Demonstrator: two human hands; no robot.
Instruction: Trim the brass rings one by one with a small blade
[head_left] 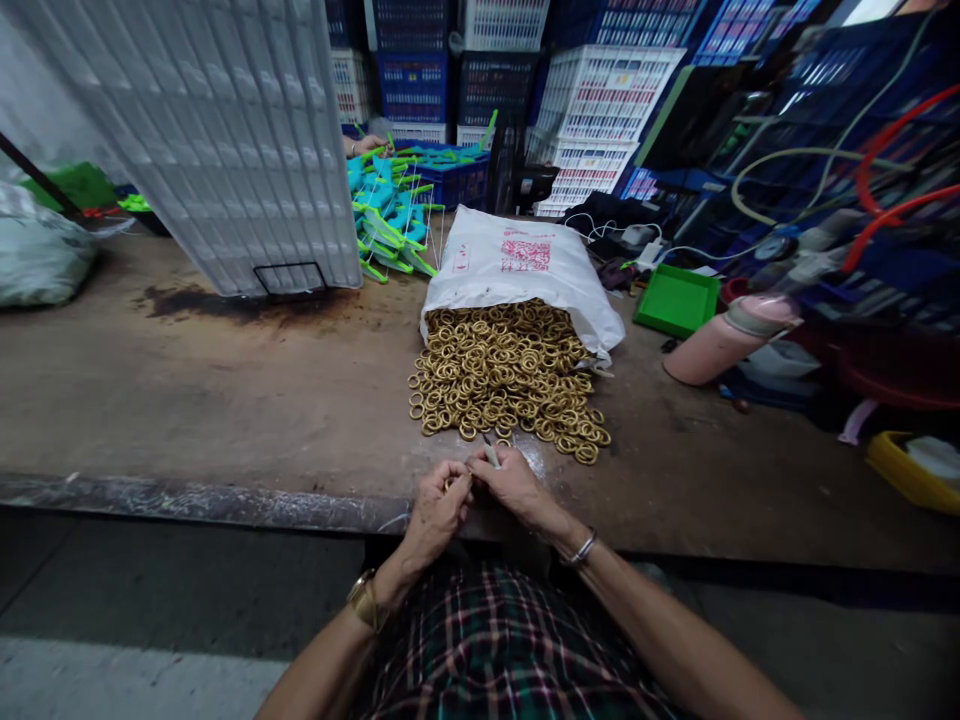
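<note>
Just over the table's front edge, my left hand (440, 508) is closed on a gold-coloured ring (448, 484), which shows partly between the fingers. Touching it from the right is my right hand (517, 490), its fingers wrapped round a small knife (491, 453) with a pale handle and a dark tip pointing away from me. A heap of gold-coloured rings (502, 370) spills towards my hands from the mouth of a white sack (517, 255) with red print. My fingertips partly hide the ring.
A tall stack of translucent trays (262, 150) stands at the left on the wooden table (187, 400). Behind are blue-green plastic pieces (390, 215) and another person's hand (367, 145). A pink bottle (720, 340), green tray (679, 300) and yellow basket (911, 475) are at right.
</note>
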